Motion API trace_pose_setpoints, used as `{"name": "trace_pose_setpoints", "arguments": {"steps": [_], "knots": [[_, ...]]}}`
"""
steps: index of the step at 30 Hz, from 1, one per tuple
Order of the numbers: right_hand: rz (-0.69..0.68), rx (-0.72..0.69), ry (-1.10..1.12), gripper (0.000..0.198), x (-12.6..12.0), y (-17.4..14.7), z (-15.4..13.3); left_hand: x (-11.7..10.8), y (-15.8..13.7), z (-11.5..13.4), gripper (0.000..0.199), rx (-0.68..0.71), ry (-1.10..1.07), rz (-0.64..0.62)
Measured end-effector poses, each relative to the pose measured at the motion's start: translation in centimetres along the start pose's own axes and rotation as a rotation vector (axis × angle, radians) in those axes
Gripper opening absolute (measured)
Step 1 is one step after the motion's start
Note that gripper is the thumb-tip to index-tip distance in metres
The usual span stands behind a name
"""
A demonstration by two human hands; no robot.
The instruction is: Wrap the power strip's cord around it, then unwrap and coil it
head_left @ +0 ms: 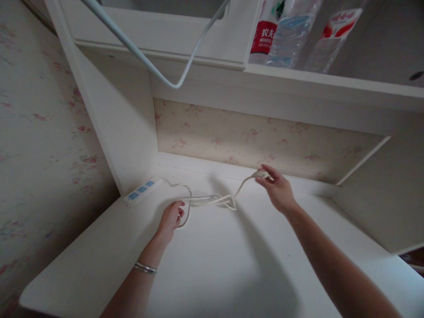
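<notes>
A white power strip (pixel 142 192) with blue socket faces lies on the left of the white desk (pixel 212 265). From its far end runs a white power cord (pixel 212 202), loosely looped across the desk. My right hand (pixel 278 190) pinches the cord's plug (pixel 261 174) just above the desk, near the back edge. My left hand (pixel 171 218) has its fingers curled at a loop of the cord, which runs in under them; the exact grip is partly hidden. A silver bracelet (pixel 145 267) circles my left wrist.
Above the desk hangs a white shelf (pixel 314 79) holding plastic bottles (pixel 288 39). A pale bent rod or tube (pixel 179 84) crosses the view at the top. Side panels (pixel 112 110) and flowered wallpaper (pixel 251 132) enclose the back.
</notes>
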State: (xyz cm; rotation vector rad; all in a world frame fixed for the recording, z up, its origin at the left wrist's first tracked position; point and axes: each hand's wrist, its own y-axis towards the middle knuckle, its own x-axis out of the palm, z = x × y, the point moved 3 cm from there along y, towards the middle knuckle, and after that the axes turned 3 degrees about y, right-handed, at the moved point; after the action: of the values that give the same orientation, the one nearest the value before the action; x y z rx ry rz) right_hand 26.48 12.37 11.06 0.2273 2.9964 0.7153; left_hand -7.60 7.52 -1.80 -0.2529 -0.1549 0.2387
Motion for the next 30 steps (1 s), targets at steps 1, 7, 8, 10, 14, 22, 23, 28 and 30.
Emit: {"name": "trace_pose_setpoints", "arguments": {"steps": [1, 7, 8, 10, 14, 22, 23, 28, 30], "knots": [[0.173, -0.020, 0.049, 0.054, -2.7, 0.9, -0.1, -0.1, 0.1, 0.0, 0.029, 0.011, -0.018, 0.007], [0.908, -0.010, 0.230, 0.036, -18.5, 0.1, 0.7, -1.5, 1.0, 0.4, 0.030, 0.105, -0.153, 0.122], [0.966, 0.003, 0.228, 0.033, -20.6, -0.9, 1.0, -1.7, 1.2, 0.5, 0.030, 0.122, -0.170, 0.136], [1.072, 0.009, 0.212, 0.034, -23.7, -3.1, 1.3, -1.7, 1.3, 0.5, 0.030, 0.149, -0.192, 0.139], [0.892, 0.081, 0.135, 0.033, -24.4, -5.2, 0.9, -0.3, 0.7, 0.8, 0.031, 0.173, -0.206, 0.070], [0.085, -0.100, -0.029, 0.052, -6.4, -2.9, -7.2, 7.2, -3.2, 4.1, 0.053, 0.172, -0.107, -0.231], [-0.009, -0.130, -0.038, 0.051, -3.5, -2.6, -8.2, 8.1, -4.1, 4.5, 0.057, 0.176, -0.041, -0.277], [-0.278, -0.219, -0.031, 0.052, 8.6, -0.6, -9.5, 11.1, -8.0, 5.3, 0.059, 0.317, 0.280, -0.469], [-0.333, -0.220, -0.094, 0.054, 12.0, 0.2, -8.4, 11.5, -8.6, 5.0, 0.060, 0.410, 0.388, -0.469]]}}
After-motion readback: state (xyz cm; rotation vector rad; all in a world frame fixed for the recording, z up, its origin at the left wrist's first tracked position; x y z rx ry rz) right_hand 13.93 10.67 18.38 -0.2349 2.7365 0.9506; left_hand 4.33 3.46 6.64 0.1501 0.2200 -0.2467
